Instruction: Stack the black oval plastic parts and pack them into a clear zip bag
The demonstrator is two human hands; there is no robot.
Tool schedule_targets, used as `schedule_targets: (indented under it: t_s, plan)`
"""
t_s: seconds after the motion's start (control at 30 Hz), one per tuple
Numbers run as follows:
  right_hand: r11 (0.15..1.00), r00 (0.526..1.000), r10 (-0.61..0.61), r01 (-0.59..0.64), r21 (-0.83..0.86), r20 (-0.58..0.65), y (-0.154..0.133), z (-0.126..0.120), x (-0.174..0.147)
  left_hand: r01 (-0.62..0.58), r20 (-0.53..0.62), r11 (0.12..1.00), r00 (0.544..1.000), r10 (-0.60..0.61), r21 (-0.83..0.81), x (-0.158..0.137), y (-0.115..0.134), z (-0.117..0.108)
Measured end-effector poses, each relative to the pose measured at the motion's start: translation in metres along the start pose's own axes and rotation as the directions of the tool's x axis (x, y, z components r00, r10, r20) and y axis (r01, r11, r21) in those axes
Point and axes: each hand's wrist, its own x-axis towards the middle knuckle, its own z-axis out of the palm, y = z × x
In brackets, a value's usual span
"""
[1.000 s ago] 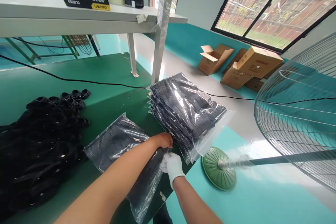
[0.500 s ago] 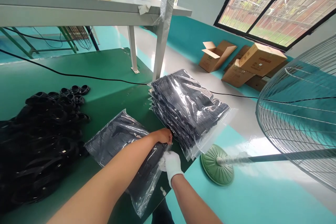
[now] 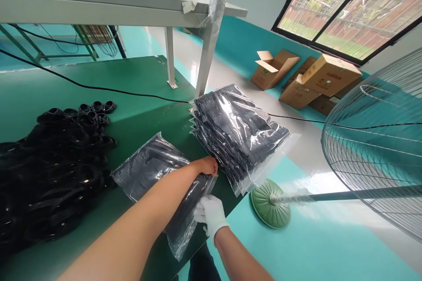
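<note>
A clear plastic bag [image 3: 150, 169] packed with dark, ribbed-looking items lies flat on the green surface in front of me. My bare left hand [image 3: 208, 166] is closed on the far corner of its open-edge side, the forearm crossing over the bag. Lower along that same edge, my right hand [image 3: 211, 211], in a white glove, pinches the plastic between thumb and fingers. Just beyond my hands sits a stack of similar filled bags [image 3: 235, 127]. What exactly the bags contain cannot be made out.
Glossy black ring-shaped parts [image 3: 66, 175] are heaped at left. A black cable [image 3: 132, 93] crosses the green surface. A white shelf table [image 3: 132, 11] stands behind. To the right are a wire fan cage [image 3: 372, 140], its green round base [image 3: 270, 206] and cardboard boxes [image 3: 273, 70].
My gloved right hand has slid down along the bag's edge toward me, away from my left hand. The left hand keeps its hold on the corner. The view has shifted slightly.
</note>
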Motion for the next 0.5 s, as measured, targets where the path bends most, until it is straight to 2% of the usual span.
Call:
schedule_targets:
  t_s: [0.2,0.5]
  plan:
    - [0.990,0.986,0.135,-0.139,0.031,0.093,0.020,0.002,-0.018,-0.004,0.012,1.000,1.000,0.004,0.001,-0.001,0.002,0.000]
    - [0.970,0.959,0.219,-0.233,0.064,0.179,0.053,0.007,-0.044,-0.015,0.029,1.000,0.999,0.015,0.000,-0.002,0.004,0.000]
